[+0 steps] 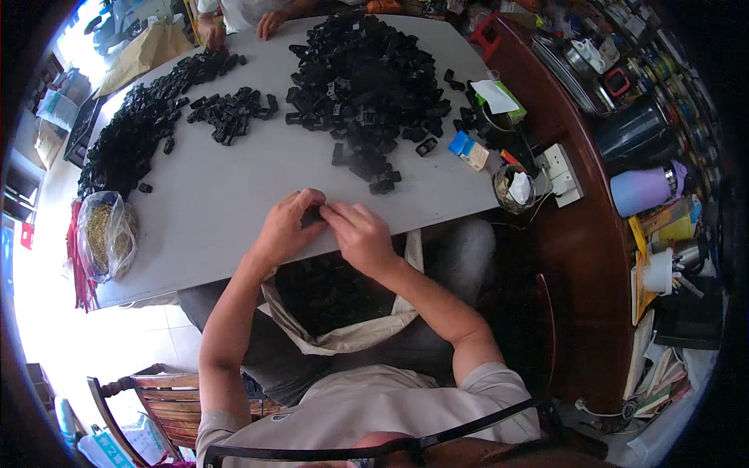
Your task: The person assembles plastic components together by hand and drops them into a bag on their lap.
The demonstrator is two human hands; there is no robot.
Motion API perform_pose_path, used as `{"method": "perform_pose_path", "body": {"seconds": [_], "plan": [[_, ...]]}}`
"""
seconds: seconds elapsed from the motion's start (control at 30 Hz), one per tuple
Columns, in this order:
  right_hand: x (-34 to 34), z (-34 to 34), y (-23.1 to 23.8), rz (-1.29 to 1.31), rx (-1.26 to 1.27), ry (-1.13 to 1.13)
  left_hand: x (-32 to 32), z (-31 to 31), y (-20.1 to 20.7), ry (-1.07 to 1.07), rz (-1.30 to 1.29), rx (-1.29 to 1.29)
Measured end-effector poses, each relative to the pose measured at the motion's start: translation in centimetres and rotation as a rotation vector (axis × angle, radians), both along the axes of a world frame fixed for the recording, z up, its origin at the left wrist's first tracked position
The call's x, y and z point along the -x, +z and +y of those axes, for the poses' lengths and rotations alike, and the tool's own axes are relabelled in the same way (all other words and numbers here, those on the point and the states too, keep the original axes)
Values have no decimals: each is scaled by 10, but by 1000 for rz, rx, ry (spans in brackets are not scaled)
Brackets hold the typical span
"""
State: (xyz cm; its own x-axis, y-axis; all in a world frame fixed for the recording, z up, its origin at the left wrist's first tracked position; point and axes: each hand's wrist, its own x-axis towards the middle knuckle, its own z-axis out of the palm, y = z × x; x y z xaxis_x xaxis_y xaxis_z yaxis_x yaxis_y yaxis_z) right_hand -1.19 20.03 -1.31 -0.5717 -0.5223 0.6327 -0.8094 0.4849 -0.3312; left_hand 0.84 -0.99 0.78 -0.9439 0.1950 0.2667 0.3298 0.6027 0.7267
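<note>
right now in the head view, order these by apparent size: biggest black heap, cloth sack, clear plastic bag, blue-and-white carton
Largest to smallest:
biggest black heap
cloth sack, partly hidden
clear plastic bag
blue-and-white carton

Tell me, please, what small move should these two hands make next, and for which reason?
Probably lower the small dark piece into the open cloth sack: the left hand and right hand meet around it at the table's near edge, and the sack, seemingly holding dark pieces, gapes close by.
</note>
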Motion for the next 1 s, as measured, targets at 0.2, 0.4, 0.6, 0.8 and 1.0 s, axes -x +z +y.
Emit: {"method": "perform_pose_path", "body": {"seconds": [0.2,0.4,0.6,0.8,1.0], "plan": [[5,4,-5,15,161,33,-1,4,6,1,-74,11],[5,10,-9,116,38,66,-1,3,6,-47,-51,-39],[3,5,-1,142,-42,36,-1,2,11,-25,-119,3],[7,13,-13,175,-34,28,-2,3,13,-30,-135,-4],[4,22,-13,167,-73,39,-2,1,16,-65,-138,-7]]}}
